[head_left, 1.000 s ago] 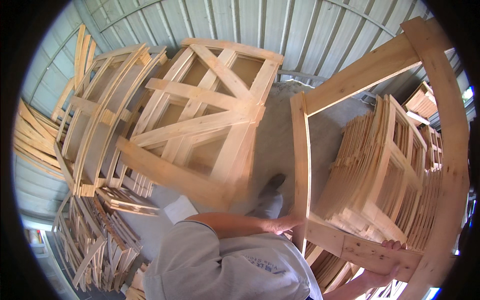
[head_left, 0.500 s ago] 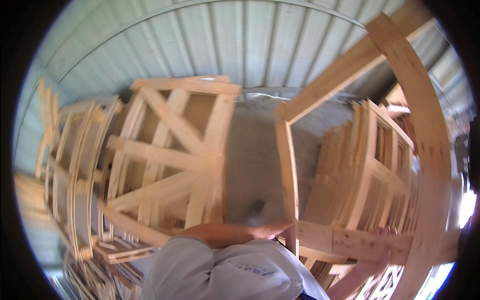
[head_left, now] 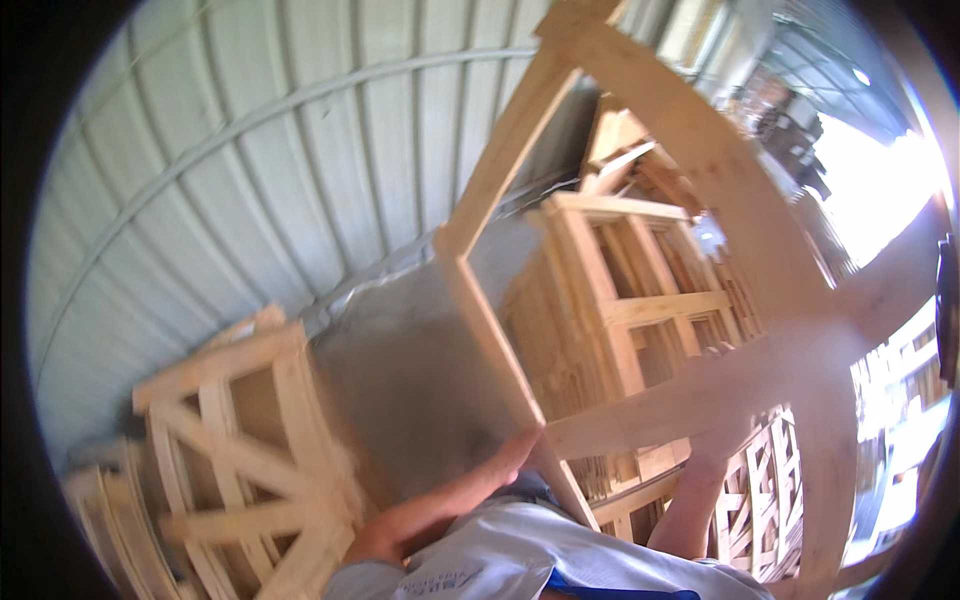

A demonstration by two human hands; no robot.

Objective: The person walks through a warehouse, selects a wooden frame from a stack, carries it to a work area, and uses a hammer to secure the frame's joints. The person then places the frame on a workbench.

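- In front of the person, above the concrete floor [head_left: 400, 390] and toward its right side, a large wooden frame [head_left: 725, 165] is held up at a tilt; its boards border a wide opening, through which part of the floor and a stack of frames can be seen.
- At the frame's narrow left upright [head_left: 490, 330], the left hand [head_left: 525, 447] grips low down, where the upright meets the lower rail [head_left: 630, 410]; its forearm crosses from the lower edge, in front of the grey shirt [head_left: 500, 545].
- Along the lower rail, the right hand [head_left: 722, 432] grips the board, fingers over its upper edge and wrist below; blur hides the finer detail.
- Toward the floor's right side, the right stack [head_left: 635, 305] holds many wooden frames packed face to face; uprights and a crosspiece divide its front frame into open compartments, with more timber showing behind them.
- Near the floor's left edge, the left stack [head_left: 230, 450] has slanting braces across its front; brownish panels show in the gaps; farther left, more pale frames [head_left: 115, 520] stand beside it.
- Along the floor's far edge rises a ribbed metal wall [head_left: 330, 150]; at lower right, beyond the right forearm, latticed wooden pieces [head_left: 765, 500] stand in bright light.
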